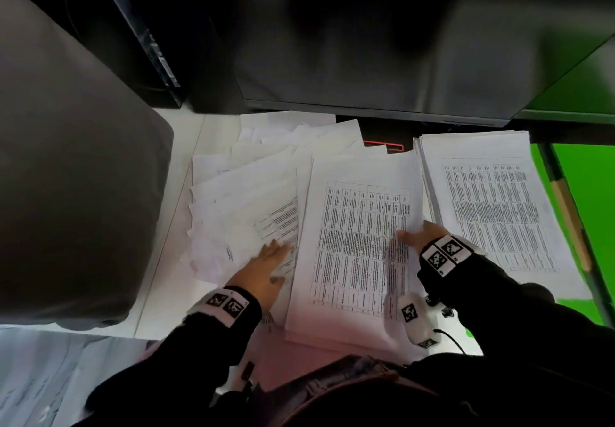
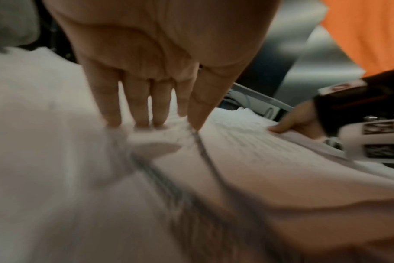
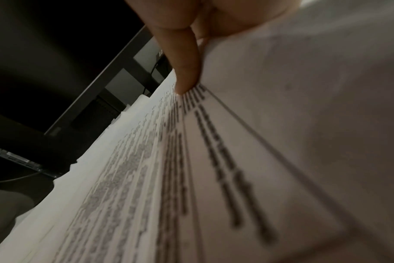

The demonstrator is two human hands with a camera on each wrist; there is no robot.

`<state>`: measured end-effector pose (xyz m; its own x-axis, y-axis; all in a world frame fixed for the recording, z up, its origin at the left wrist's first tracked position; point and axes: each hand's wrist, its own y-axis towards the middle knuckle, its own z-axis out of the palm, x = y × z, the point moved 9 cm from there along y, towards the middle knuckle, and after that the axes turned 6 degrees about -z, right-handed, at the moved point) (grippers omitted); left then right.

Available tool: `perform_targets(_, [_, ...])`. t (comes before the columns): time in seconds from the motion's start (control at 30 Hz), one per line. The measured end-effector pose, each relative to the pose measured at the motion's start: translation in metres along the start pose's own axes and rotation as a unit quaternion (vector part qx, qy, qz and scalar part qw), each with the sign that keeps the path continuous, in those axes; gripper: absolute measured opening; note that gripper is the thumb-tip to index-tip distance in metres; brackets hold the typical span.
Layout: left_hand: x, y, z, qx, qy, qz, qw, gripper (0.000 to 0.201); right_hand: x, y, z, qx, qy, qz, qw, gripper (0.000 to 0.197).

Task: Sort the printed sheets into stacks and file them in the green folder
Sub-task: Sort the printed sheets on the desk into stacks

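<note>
Printed sheets lie in three groups across the white worktop (image 1: 173, 227). On the left is a loose, fanned heap (image 1: 239, 193) of overlapping pages, some of them blank side up. In the middle sits a stack (image 1: 352, 243) topped by a page with a dense printed table. On the right a squared stack (image 1: 492, 210) with the same kind of table rests on the green folder (image 1: 585, 213), which shows along that stack's right side.

The left hand (image 1: 266, 270) lies flat, its fingers straight and close together, fingertips (image 2: 135, 122) pressing the loose heap just beside the left edge of the middle stack. The right hand (image 1: 422, 233) is at the right edge of the middle stack. Its thumb (image 3: 184, 71) lies on the printed top page and the other fingers are tucked under a raised bundle of sheets, so it pinches that edge.

A dark monitor (image 1: 366, 60) stands behind the papers, and a grey chair back (image 1: 66, 177) fills the left of the head view.
</note>
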<state>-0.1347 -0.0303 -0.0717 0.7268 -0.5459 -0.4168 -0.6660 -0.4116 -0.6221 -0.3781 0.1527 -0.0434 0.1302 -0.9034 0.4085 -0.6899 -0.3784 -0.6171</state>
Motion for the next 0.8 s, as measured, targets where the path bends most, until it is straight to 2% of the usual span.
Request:
perform_targets(0.1, [-0.002,-0.013,0.004,0.005,0.062,-0.054,0.997,0.058,-0.006,0.0,0.003,0.012,-0.005,0.019,1.0,0.054])
perform_targets(0.17, [-0.006,-0.016,-0.011,-0.041,0.063,-0.075,0.994,0.044,-0.01,-0.001,0.005,0.017,-0.003,0.028,0.999,0.055])
perform_targets(0.23, [-0.005,-0.011,-0.033,-0.094,0.002,-0.084,0.992,0.031,-0.013,-0.002,0.006,0.019,0.008,0.036,0.999,0.057])
perform_targets(0.33, [0.019,0.009,-0.068,-0.191,-0.047,-0.11,0.974,0.038,-0.012,-0.006,0.005,0.024,0.03,0.043,0.998,0.061])
perform_targets(0.4, [0.034,0.017,-0.081,-0.215,-0.055,-0.134,0.966,0.05,-0.009,-0.01,0.005,0.028,0.029,0.036,0.999,0.061])
perform_targets(0.5, [0.044,0.032,-0.07,-0.164,-0.104,-0.14,0.971,0.054,-0.008,-0.013,0.005,0.022,0.038,0.025,0.999,0.06])
perform_targets(0.57, [0.038,0.04,-0.054,-0.11,-0.079,-0.123,0.983,0.039,-0.009,-0.014,0.005,0.011,0.056,0.024,0.998,0.058])
perform_targets(0.63, [0.031,0.044,-0.052,-0.099,-0.02,-0.099,0.99,0.026,-0.009,-0.014,0.005,0.01,0.063,0.024,0.998,0.058])
perform_targets(0.73, [0.035,0.044,-0.08,-0.184,0.053,-0.101,0.976,0.02,-0.01,-0.013,0.005,0.011,0.052,0.022,0.998,0.056])
perform_targets(0.8, [0.041,0.041,-0.099,-0.252,0.06,-0.102,0.96,0.012,-0.01,-0.012,0.004,0.003,0.051,0.02,0.998,0.055])
